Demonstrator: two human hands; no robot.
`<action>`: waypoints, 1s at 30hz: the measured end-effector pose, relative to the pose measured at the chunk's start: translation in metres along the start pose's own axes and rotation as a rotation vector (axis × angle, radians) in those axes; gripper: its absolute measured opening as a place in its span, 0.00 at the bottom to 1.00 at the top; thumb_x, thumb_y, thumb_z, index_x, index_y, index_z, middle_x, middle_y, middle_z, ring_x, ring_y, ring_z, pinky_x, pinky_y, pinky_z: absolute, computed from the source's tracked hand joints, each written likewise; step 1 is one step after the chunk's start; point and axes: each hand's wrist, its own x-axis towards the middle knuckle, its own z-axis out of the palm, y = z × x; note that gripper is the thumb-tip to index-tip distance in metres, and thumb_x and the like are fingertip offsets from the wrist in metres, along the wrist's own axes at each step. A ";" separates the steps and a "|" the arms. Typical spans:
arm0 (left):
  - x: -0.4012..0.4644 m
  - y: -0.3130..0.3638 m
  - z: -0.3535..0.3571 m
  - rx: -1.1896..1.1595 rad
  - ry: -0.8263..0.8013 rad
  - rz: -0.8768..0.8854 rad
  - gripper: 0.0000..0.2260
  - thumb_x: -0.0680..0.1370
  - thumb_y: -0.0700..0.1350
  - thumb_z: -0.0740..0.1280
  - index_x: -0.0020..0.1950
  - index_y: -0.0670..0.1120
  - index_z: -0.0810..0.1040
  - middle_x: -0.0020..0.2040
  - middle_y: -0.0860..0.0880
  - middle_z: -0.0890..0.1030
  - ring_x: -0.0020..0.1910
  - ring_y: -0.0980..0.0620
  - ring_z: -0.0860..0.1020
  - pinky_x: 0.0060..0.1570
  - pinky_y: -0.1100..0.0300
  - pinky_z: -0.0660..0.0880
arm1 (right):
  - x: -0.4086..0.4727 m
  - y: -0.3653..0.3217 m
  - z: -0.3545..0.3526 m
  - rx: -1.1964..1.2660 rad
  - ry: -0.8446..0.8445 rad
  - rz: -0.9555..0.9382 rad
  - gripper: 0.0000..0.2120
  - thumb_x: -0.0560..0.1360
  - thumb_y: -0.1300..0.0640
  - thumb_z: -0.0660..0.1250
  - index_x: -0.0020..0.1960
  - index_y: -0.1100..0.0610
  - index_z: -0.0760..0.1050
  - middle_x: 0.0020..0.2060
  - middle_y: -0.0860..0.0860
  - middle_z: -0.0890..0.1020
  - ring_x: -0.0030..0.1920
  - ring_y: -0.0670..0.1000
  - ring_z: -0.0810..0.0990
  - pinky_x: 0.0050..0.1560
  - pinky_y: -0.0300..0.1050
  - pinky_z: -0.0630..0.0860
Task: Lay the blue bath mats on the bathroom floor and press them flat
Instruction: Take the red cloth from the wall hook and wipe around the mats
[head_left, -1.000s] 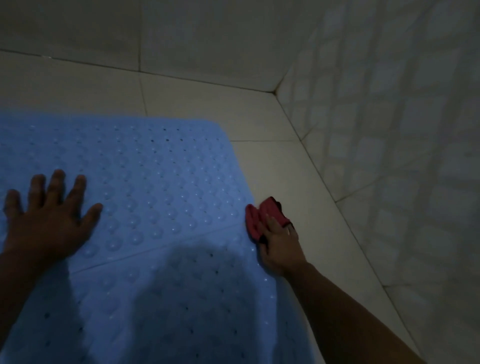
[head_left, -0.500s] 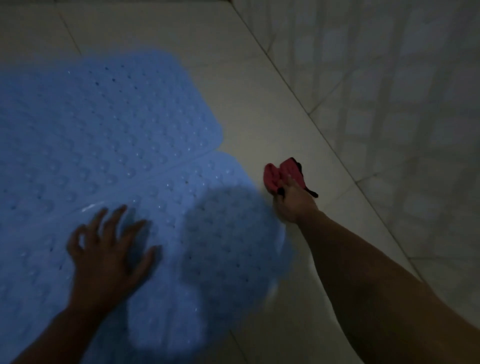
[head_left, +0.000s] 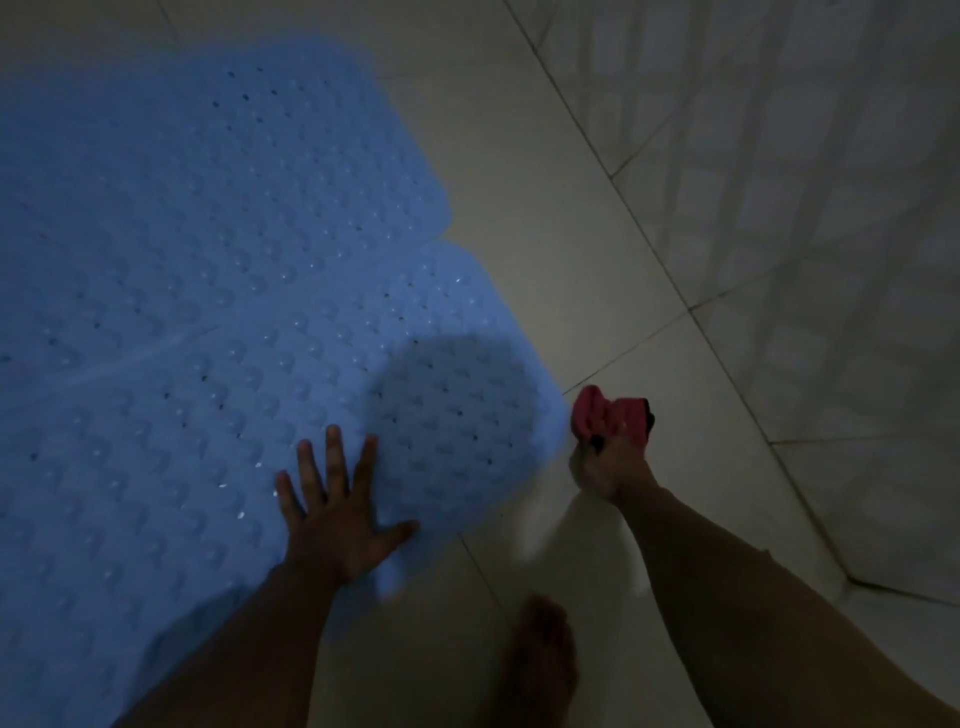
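Observation:
Two blue bubbled bath mats lie on the pale tiled floor. The far mat (head_left: 218, 197) fills the upper left, and the near mat (head_left: 171, 467) overlaps its front edge. My left hand (head_left: 337, 514) lies flat on the near mat close to its right front corner, fingers spread. Just off that mat's right edge, my right hand (head_left: 608, 467) rests on the floor, closed around a crumpled red cloth (head_left: 613, 415).
A tiled wall (head_left: 805, 208) rises on the right, meeting the floor along a diagonal line. My bare foot (head_left: 543, 660) stands on the floor tiles (head_left: 519, 182) at the bottom centre. A round shadow falls on the near mat.
The view has swung down and back. My left hand slid right to the near mat's corner. My right hand with the red cloth stays beside the mat's right edge.

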 end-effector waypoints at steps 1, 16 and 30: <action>0.001 0.002 -0.003 -0.005 -0.036 0.002 0.57 0.59 0.85 0.50 0.78 0.62 0.26 0.76 0.50 0.19 0.73 0.40 0.18 0.74 0.33 0.31 | -0.006 0.003 0.001 0.053 -0.019 0.060 0.12 0.63 0.58 0.54 0.43 0.44 0.66 0.39 0.42 0.68 0.40 0.48 0.70 0.49 0.44 0.69; -0.056 -0.007 -0.020 -0.227 0.565 -0.297 0.26 0.74 0.58 0.62 0.69 0.49 0.78 0.78 0.40 0.68 0.78 0.35 0.63 0.74 0.30 0.54 | -0.159 -0.039 0.106 -0.125 -0.275 -0.043 0.35 0.85 0.50 0.54 0.82 0.54 0.37 0.81 0.57 0.34 0.82 0.60 0.39 0.77 0.57 0.64; -0.118 -0.047 -0.023 -0.339 0.462 -0.516 0.30 0.68 0.58 0.64 0.68 0.48 0.78 0.76 0.40 0.69 0.73 0.35 0.69 0.69 0.36 0.68 | -0.226 -0.092 0.135 -0.577 -0.429 -0.814 0.35 0.68 0.46 0.69 0.75 0.48 0.72 0.74 0.61 0.71 0.73 0.63 0.72 0.63 0.61 0.79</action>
